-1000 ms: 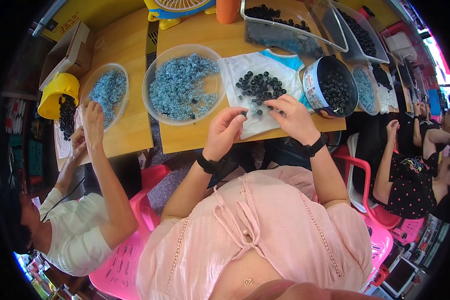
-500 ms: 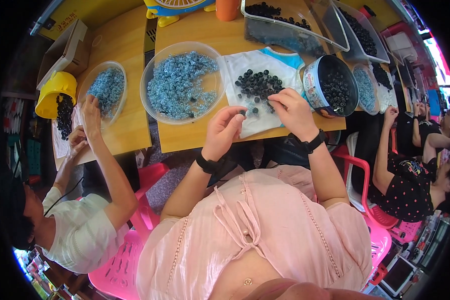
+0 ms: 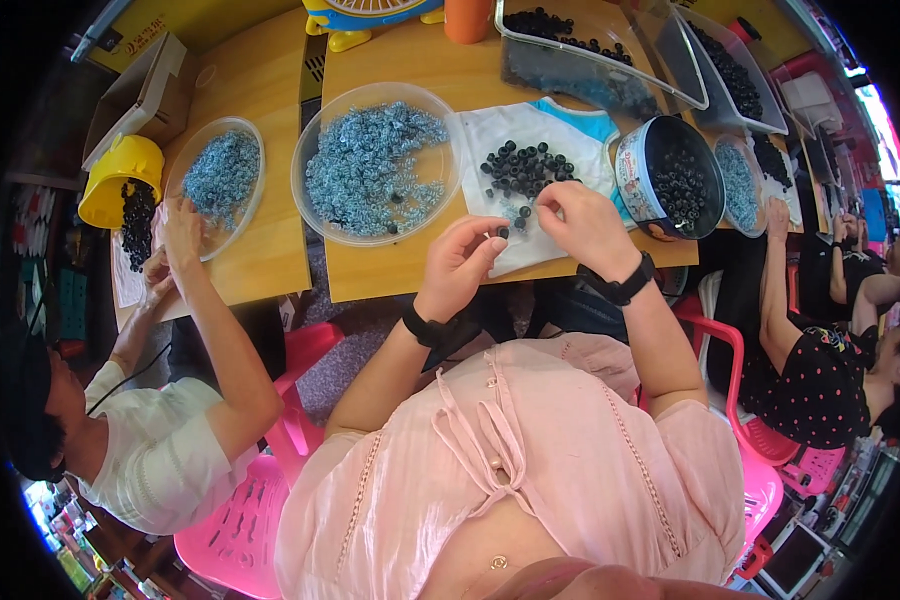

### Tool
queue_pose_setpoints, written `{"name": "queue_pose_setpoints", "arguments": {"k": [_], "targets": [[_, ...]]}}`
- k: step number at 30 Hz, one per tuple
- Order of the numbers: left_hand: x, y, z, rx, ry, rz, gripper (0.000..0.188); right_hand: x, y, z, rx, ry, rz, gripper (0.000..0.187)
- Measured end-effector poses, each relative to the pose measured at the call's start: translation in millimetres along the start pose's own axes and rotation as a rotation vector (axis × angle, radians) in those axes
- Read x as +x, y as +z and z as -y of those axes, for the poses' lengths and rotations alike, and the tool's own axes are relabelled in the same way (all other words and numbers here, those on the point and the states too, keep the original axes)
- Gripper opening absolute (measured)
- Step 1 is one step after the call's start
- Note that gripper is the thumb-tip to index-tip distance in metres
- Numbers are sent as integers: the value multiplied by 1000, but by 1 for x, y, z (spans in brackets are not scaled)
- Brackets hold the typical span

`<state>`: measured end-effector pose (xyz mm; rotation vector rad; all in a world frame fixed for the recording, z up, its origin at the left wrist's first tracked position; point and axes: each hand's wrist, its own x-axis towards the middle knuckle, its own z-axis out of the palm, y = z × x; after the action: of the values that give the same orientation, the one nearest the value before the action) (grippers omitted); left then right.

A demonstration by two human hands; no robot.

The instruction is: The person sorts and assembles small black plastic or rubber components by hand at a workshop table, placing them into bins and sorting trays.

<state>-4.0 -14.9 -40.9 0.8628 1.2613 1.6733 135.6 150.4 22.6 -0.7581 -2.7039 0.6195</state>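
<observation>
The person's left hand (image 3: 463, 262) hovers over the near edge of a white cloth (image 3: 515, 160), its thumb and forefinger pressed together on one small black ring (image 3: 502, 233). Just beside it, the right hand (image 3: 587, 224) rests on the same cloth with its fingers curled inward; whether those fingertips pinch anything cannot be told. Both wrists wear dark bands. Above the hands, a loose heap of small black rings (image 3: 522, 168) lies on the cloth, which is spread on a wooden table (image 3: 390, 275). To the left of the cloth sits a wide clear bowl (image 3: 313, 215) filled with pale blue coiled pieces. To the right of the cloth stands a round tin (image 3: 638, 178) holding more black rings. Farther back are clear trays (image 3: 610, 75) with dark rings. On the person's left, a co-worker in a white top reaches a hand (image 3: 178, 222) toward a smaller clear bowl (image 3: 215, 175) of blue pieces, near a yellow tub (image 3: 120, 170). On the far right, another person in a dark dotted top (image 3: 820, 380) sits on a pink chair (image 3: 730, 350).
</observation>
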Motion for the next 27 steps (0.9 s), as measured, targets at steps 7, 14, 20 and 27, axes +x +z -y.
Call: {"name": "queue_pose_setpoints", "arguments": {"k": [7,14,20,27], "targets": [[-1,5,-5,138,60,-35,17,-18,-11,33,882,330,205,13],[-2,6,-1,266,224,-33,17,-25,-4,29,1079,398,261,14],[-3,6,1,405,319,-9,21,-35,5,30,1085,375,194,14],[-5,5,-1,422,454,2,20,-30,7,31,1281,452,289,17]]}}
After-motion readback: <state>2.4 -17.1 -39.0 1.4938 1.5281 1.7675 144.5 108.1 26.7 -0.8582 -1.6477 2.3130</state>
